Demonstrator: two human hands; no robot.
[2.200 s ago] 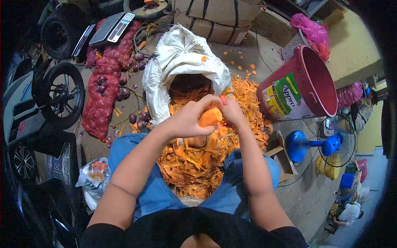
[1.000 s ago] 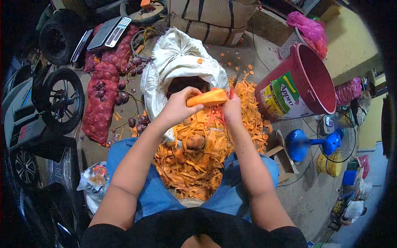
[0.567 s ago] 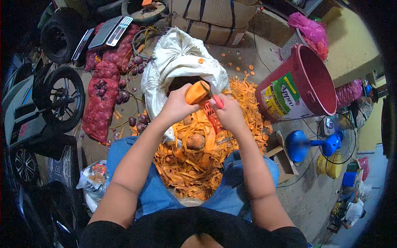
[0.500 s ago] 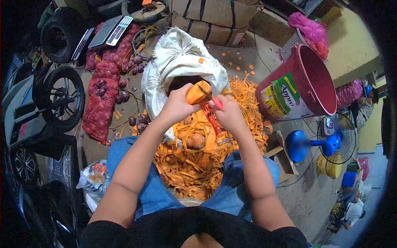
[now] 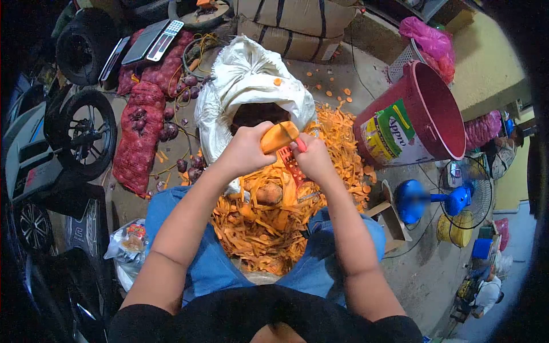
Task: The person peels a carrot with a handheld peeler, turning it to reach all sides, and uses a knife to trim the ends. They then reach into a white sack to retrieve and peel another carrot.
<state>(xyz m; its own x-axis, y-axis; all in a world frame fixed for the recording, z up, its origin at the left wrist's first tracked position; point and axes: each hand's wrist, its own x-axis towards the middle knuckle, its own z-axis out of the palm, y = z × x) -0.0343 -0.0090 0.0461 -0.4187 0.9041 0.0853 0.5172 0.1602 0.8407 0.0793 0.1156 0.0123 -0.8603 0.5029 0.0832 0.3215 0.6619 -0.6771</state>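
My left hand [image 5: 247, 150] is closed around a thick peeled carrot [image 5: 279, 136], held over the mouth of a white woven sack [image 5: 257, 88]. The fingers of my right hand [image 5: 314, 160] wrap the red handle of a knife [image 5: 301, 145] at the carrot's right end. Little of the blade shows; it lies against the carrot. Below both hands is a heap of orange peelings [image 5: 257, 243] between my knees, with a brownish unpeeled carrot [image 5: 267, 194] on it. A red slotted plastic piece [image 5: 290, 166] sits partly behind my right hand.
A tall red bucket [image 5: 366, 123] stands to the right, near a blue fan [image 5: 412, 200] and a cardboard box [image 5: 394, 228]. Red net bags of onions [image 5: 137, 148] and scales [image 5: 147, 44] are at left, beside a motorbike wheel [image 5: 88, 128]. Carrot slices [image 5: 347, 91] dot the floor.
The carrot has turned to lie more level, pointing right, and the knife has shifted from across its top to its right end. Both hands keep their hold.
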